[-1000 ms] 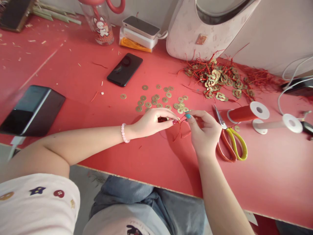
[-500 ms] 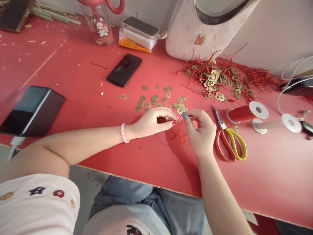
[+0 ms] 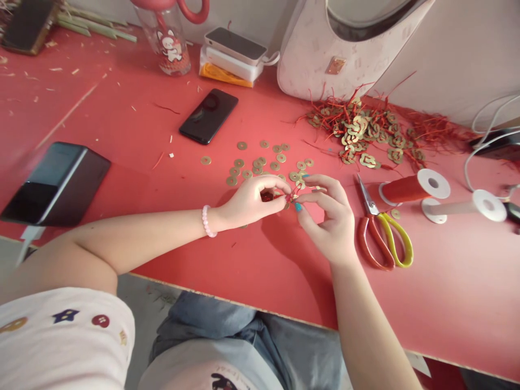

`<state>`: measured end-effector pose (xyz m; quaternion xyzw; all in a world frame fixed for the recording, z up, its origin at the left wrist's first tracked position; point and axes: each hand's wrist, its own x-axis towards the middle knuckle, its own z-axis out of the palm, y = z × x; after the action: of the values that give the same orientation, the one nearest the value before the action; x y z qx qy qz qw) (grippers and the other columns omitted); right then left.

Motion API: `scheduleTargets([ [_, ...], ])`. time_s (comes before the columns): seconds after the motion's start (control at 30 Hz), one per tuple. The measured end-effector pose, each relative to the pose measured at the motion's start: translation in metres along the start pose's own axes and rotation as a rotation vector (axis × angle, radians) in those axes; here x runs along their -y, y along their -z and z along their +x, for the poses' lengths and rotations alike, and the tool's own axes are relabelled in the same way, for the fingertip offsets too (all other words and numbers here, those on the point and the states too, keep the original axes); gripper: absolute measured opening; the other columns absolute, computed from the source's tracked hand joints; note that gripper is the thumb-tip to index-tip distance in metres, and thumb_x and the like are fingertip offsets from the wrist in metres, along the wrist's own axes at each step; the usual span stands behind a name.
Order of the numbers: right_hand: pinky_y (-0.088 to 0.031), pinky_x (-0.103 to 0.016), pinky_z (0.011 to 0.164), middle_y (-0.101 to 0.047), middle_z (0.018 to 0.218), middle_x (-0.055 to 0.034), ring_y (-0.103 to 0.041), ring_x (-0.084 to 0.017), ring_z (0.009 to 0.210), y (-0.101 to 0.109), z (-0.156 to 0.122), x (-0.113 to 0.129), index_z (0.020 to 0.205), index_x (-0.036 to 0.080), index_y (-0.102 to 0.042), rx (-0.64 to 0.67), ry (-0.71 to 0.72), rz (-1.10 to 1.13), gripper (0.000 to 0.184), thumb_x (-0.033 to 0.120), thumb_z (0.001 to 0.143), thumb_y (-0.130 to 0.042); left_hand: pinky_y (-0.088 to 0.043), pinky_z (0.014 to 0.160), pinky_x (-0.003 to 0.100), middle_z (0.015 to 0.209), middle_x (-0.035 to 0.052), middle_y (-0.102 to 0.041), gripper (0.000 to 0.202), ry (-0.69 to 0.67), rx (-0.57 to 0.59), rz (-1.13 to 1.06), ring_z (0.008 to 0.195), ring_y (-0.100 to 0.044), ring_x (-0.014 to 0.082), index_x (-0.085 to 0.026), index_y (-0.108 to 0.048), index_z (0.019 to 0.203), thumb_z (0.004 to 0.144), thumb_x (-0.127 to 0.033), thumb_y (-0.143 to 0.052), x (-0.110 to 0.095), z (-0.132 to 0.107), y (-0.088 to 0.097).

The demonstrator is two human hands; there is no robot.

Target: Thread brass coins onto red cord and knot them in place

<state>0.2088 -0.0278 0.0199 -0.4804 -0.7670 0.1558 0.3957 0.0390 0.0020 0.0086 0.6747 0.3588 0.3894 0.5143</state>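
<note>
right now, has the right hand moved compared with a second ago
Yes: the right hand has shifted left, away from the scissors, which lie unmoved beside the red spool.

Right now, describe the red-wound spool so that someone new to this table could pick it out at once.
On the red table, beside the right hand, lie scissors with one red and one yellow handle. Just beyond them to the right is the red-wound spool, white at its ends. Its red middle sets it apart from the pale spool further right.
</note>
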Motion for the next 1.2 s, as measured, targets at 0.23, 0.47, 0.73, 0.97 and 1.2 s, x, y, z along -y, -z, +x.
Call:
scheduleTargets([
  [0.23, -0.047, -0.040, 0.083, -0.056, 0.104, -0.0068, -0.056, -0.022, 0.098, 0.0035, 0.0004, -0.0027, 0.076, 0.021, -0.060, -0.024, 0.001, -0.075, 0.012, 0.011, 0.071, -0.056, -0.038, 0.039, 0.018, 0.064, -0.0013, -0.056, 0.013, 0.142, -0.123, -0.123, 0.047, -0.046, 0.0058, -0.016, -0.059, 0.091, 0.082, -0.024, -0.053, 0.0036, 0.0014, 0.0014],
  [0.47, -0.047, -0.037, 0.080, -0.062, 0.089, -0.0027, -0.058, -0.018, 0.089, 0.0084, 0.0005, -0.0056, 0.085, 0.023, -0.060, 0.011, 0.073, -0.089, 0.018, 0.009, 0.078, -0.052, -0.043, 0.044, 0.019, 0.068, 0.0008, -0.062, 0.016, 0.121, -0.152, -0.034, 0.051, -0.052, 0.0070, -0.014, -0.062, 0.091, 0.081, -0.026, -0.056, 0.0037, 0.0026, 0.0008],
  [0.73, -0.045, -0.037, 0.080, -0.064, 0.090, -0.0031, -0.057, -0.019, 0.089, 0.0041, 0.0012, -0.0056, 0.086, 0.024, -0.060, -0.024, 0.140, -0.139, 0.018, 0.012, 0.084, -0.047, -0.047, 0.059, 0.020, 0.078, 0.0019, -0.068, 0.014, -0.066, 0.016, 0.169, 0.063, -0.058, 0.0085, -0.017, -0.067, 0.084, 0.076, -0.014, -0.056, 0.0044, -0.0005, -0.0018],
  [0.97, -0.047, -0.030, 0.069, -0.064, 0.078, -0.0007, -0.059, -0.015, 0.074, 0.0020, -0.0023, -0.0094, 0.089, 0.023, -0.061, 0.074, -0.105, -0.094, 0.015, 0.015, 0.082, -0.050, -0.048, 0.060, 0.020, 0.082, 0.0023, -0.068, 0.014, -0.051, 0.035, 0.203, 0.063, -0.059, 0.0089, -0.016, -0.065, 0.087, 0.076, -0.013, -0.056, 0.0047, -0.0016, -0.0028],
  [1.2, -0.047, -0.025, 0.063, -0.063, 0.076, 0.0005, -0.059, -0.013, 0.070, 0.0026, -0.0036, -0.0084, 0.082, 0.022, -0.062, 0.091, -0.199, -0.052, 0.010, 0.016, 0.079, -0.054, -0.051, 0.068, 0.021, 0.089, 0.0049, -0.068, 0.021, 0.006, 0.039, 0.125, 0.078, -0.064, 0.0114, -0.014, -0.058, 0.096, 0.076, -0.010, -0.056, 0.0022, -0.0012, -0.0030],
])
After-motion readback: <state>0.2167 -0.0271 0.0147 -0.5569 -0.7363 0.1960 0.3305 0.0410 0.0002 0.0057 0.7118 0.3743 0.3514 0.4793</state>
